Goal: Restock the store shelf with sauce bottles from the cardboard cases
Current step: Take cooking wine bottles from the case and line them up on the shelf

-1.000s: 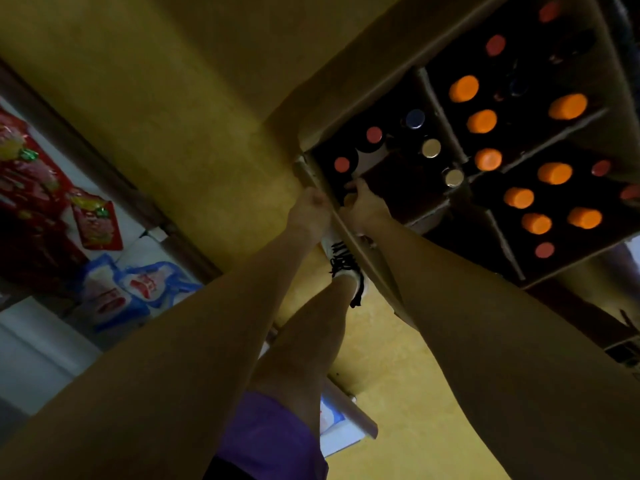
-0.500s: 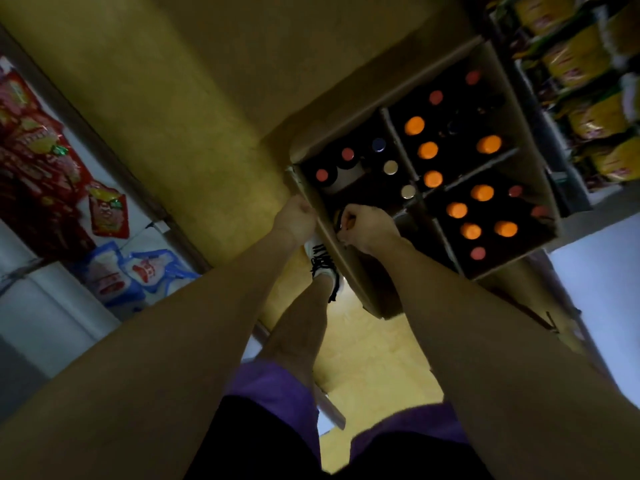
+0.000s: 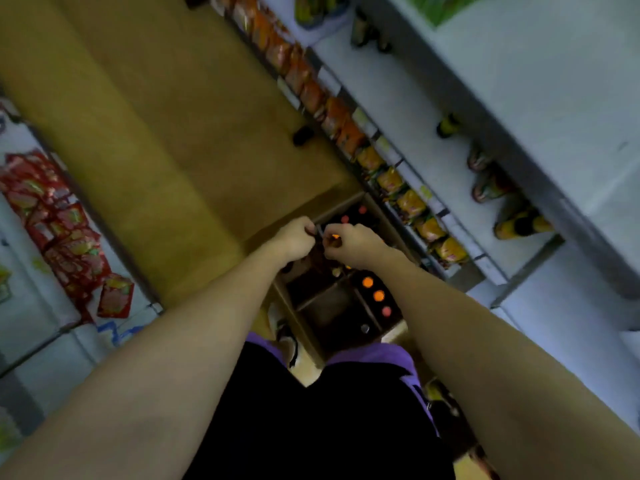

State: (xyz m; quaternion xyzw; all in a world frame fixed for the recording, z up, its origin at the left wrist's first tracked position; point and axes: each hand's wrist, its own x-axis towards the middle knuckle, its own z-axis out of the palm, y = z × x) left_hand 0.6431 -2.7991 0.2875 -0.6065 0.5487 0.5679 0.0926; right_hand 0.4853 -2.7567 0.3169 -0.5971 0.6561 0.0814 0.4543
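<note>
An open cardboard case (image 3: 330, 311) with dividers stands on the floor at my feet. Sauce bottles with orange caps (image 3: 367, 282) and red caps (image 3: 386, 310) fill some of its compartments. Both hands are raised above the case, close together. My left hand (image 3: 296, 237) is curled round the top of a dark bottle (image 3: 319, 232). Fingers of my right hand (image 3: 358, 244) grip the neck of another bottle (image 3: 335, 240). Blur and my hands hide most of both bottles. The white store shelf (image 3: 408, 109) runs along the right and carries a few bottles (image 3: 519, 225).
Orange and yellow snack packets (image 3: 410, 202) line the lower shelf level beside the case. Red packets (image 3: 65, 223) hang on the rack at left. A small dark object (image 3: 303, 135) lies on the yellow floor farther down the aisle. My shoe (image 3: 287, 337) is beside the case.
The view has swung up from the case to the aisle and shelf. Both hands have risen out of the case, each now gripping a bottle top.
</note>
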